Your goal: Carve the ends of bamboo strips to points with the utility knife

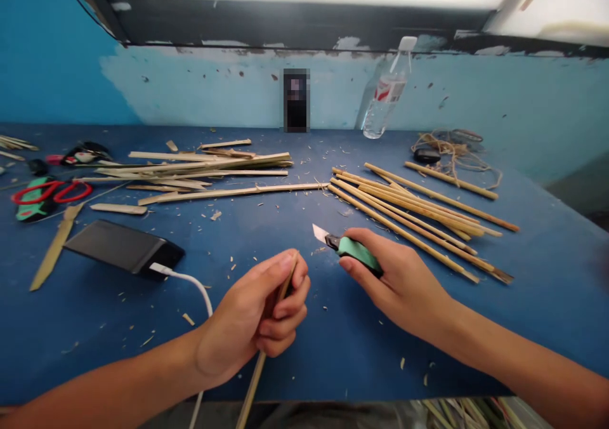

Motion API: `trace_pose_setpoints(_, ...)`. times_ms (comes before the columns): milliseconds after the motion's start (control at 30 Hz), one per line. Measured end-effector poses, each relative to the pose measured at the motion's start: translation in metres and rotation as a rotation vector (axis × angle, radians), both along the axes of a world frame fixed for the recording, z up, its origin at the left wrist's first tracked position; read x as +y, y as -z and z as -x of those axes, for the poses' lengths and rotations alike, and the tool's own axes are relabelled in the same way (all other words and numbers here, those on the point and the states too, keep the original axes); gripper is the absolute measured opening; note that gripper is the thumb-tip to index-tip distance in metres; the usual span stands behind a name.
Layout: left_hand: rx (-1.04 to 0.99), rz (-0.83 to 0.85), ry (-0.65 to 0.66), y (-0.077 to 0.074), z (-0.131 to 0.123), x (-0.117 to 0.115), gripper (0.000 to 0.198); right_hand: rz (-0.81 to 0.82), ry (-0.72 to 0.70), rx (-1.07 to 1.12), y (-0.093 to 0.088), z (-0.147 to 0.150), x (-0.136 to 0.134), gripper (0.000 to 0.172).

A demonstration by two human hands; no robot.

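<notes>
My left hand (257,318) is closed around a thin bamboo stick (254,378) that runs from my fingertips down past the table's front edge. My right hand (399,277) grips a green utility knife (354,251) lying low over the blue table (295,226), its short blade pointing left with the tip a short way right of the stick's top. Just beyond my right hand lies a bundle of rounded bamboo sticks (419,216).
A heap of flat bamboo strips (209,169) lies at centre left. A black power bank (124,246) with a white cable (195,286) sits left of my left hand. Red-handled scissors (47,193), a plastic bottle (387,92) and tangled twine (457,150) are further off.
</notes>
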State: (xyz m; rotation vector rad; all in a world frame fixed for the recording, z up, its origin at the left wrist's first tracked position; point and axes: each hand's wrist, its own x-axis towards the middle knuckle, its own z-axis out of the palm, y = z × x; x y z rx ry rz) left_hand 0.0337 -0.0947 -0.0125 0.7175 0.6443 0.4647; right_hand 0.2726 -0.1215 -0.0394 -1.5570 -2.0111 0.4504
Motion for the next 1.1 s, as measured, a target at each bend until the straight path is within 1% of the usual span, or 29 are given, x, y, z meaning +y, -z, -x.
trace_pose_setpoints(133,-0.008,-0.061,-0.100,-0.004,0.000,0.005,0.028,0.022,-0.025,-0.099,0.002,0.000,-0.002,0.029)
trace_pose_setpoints(300,0.004,-0.180,-0.200,-0.003,0.000,0.008,0.020,0.005,-0.057,-0.187,0.006,0.003,-0.006,0.032)
trace_pose_setpoints(500,0.134,-0.389,-0.157,-0.004,0.011,0.006,0.017,-0.027,-0.081,-0.202,0.008,0.002,-0.004,0.032)
trace_pose_setpoints(600,0.238,-0.529,-0.170,-0.006,0.013,0.003,0.013,-0.044,-0.083,-0.213,0.008,0.002,-0.003,0.032)
trace_pose_setpoints(667,0.301,-0.589,-0.183,-0.007,0.013,0.001,0.013,-0.047,-0.082,-0.217,0.008,0.003,-0.004,0.033)
trace_pose_setpoints(833,0.299,-0.595,-0.220,-0.006,0.011,0.000,0.012,-0.028,-0.082,-0.211,0.008,0.003,-0.003,0.034)
trace_pose_setpoints(1100,0.314,-0.686,-0.204,-0.005,0.014,0.003,0.013,-0.025,-0.109,-0.232,0.006,0.005,-0.003,0.032)
